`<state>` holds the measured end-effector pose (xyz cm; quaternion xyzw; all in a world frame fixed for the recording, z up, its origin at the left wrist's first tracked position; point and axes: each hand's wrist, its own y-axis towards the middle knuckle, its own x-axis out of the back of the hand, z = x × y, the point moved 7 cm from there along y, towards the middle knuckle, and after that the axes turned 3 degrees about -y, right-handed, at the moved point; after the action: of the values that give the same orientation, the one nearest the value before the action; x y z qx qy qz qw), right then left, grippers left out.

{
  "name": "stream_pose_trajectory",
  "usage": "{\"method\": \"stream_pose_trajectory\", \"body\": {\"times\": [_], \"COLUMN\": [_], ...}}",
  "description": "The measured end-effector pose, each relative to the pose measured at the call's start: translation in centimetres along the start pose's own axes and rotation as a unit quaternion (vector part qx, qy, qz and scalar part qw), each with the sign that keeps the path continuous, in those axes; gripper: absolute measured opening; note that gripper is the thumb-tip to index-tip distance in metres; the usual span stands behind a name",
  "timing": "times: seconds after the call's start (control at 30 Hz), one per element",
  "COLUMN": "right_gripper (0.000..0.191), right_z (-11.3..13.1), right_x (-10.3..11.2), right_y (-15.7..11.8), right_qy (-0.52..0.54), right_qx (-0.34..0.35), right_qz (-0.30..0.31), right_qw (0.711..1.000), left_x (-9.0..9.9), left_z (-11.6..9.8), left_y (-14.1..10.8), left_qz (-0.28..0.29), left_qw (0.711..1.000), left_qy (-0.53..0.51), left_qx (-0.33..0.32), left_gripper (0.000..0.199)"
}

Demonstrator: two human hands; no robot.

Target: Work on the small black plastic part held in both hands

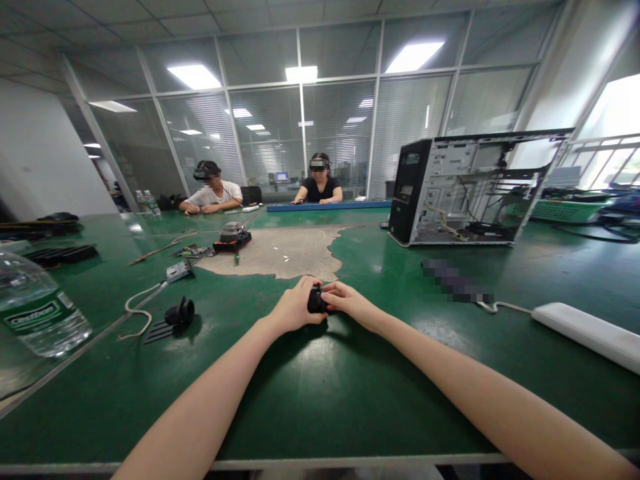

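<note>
Near the middle of the green table, both hands meet around a small black part [316, 300] whose exact kind I cannot make out. My left hand [294, 307] wraps it from the left, thumb below and fingers over the top. From the other side, the fingertips of my right hand [349, 301] pinch its edge. Much of the part is hidden behind the fingers. To the left lies a black plastic piece [180, 312] with a round end and a slatted base. Behind it is a small metal box [179, 269] with a pale cable.
An opened computer case [465, 193] stands at the right. A white power strip [590, 331] with a cord lies nearer. A large water bottle [40, 307] is at the left edge. Farther back sits a red-and-black part with a metal top [233, 237]. Two people sit across the table.
</note>
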<state>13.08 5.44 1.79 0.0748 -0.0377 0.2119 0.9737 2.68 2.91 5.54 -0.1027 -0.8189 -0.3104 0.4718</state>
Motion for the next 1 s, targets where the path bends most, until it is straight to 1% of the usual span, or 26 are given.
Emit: {"method": "stream_pose_trajectory", "body": {"times": [0.13,0.2,0.3,0.43,0.6,0.83,1.0], "right_gripper": [0.033,0.035,0.033,0.027,0.031,0.03,0.032], "right_z": [0.1,0.2,0.2,0.0,-0.5,0.5,0.9], "right_x": [-0.1,-0.1,0.1,0.0,0.3,0.1,-0.2], "right_y": [-0.1,-0.2,-0.4,-0.3,0.2,-0.2,-0.7], "right_qy": [0.013,0.018,0.021,0.031,0.013,-0.009,-0.008], "right_qx": [0.022,0.03,0.03,0.025,0.007,0.035,0.037], "right_qz": [0.04,0.05,0.042,0.026,-0.005,0.028,0.039], "right_qw": [0.999,0.998,0.998,0.999,1.0,0.999,0.999], "left_x": [0.0,-0.1,-0.4,-0.7,-0.8,-0.8,-0.7], "left_z": [-0.2,0.0,0.3,0.5,0.4,0.4,0.0], "left_y": [-0.1,-0.2,-0.3,-0.3,-0.2,-0.3,-0.4], "left_qz": [0.006,0.012,0.022,0.025,0.029,0.036,0.035], "left_qw": [1.0,1.0,0.999,0.999,0.999,0.999,0.999], "left_qy": [0.013,0.018,0.019,0.014,0.009,0.008,0.021], "left_qx": [0.005,0.019,0.039,0.038,0.041,0.037,0.028], "left_gripper": [0.055,0.054,0.056,0.057,0.057,0.059,0.06]}}
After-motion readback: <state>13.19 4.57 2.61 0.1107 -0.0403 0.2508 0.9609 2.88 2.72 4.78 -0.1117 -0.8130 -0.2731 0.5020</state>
